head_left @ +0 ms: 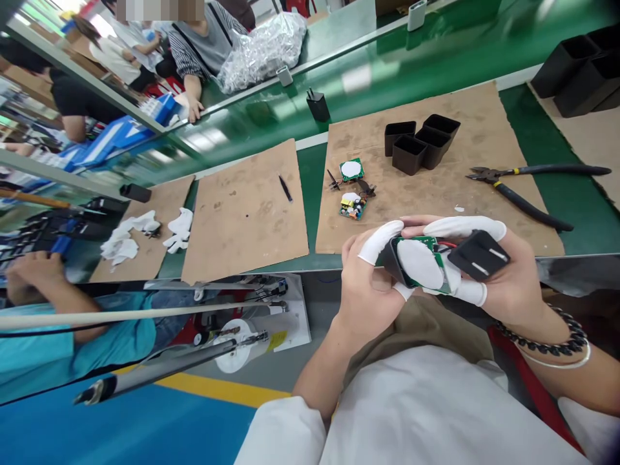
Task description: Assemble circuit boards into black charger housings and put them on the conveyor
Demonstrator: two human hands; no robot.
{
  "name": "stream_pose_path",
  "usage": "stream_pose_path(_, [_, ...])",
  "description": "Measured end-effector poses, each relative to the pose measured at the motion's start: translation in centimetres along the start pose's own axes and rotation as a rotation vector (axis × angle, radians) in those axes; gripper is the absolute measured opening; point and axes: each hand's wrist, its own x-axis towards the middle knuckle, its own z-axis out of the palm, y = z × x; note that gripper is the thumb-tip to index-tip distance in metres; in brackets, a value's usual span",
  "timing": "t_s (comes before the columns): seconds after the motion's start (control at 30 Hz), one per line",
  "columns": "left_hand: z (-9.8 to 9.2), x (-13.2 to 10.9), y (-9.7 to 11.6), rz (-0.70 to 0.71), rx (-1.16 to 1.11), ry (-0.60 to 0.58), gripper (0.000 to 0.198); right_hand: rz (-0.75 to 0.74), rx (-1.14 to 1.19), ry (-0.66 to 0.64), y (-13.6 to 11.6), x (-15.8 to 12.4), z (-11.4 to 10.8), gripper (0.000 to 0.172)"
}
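Note:
My left hand (371,278), with white finger cots, is closed around a black charger housing (394,261). A green circuit board (421,261) with a white round pad sits partly inside the housing's mouth. My right hand (508,278), also in finger cots, grips the black plug cap (479,255), which has two flat metal prongs. Red and black wires run between cap and board. Just beyond my hands, on the cardboard, lie a loose board with a white pad (351,170) and another board with yellow and orange parts (353,205).
Several empty black housings (421,145) stand on the cardboard (382,236). Black-handled cutting pliers (527,184) lie at the right. A finished-looking black charger (318,105) and grey pieces rest on the green conveyor (349,81). Co-workers sit opposite and at the left.

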Motion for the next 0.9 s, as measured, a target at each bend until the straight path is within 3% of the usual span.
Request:
stream_pose_path(0.33, [-0.1,-0.1,0.4,-0.023,-0.001,-0.013,0.058,-0.015,-0.131,0.051,-0.4,-0.7,-0.1,0.058])
stream_pose_path(0.9, [-0.1,-0.8,-0.6,0.029,-0.032,-0.016,0.063,-0.090,-0.177,-0.098,-0.3,-0.7,-0.6,0.065])
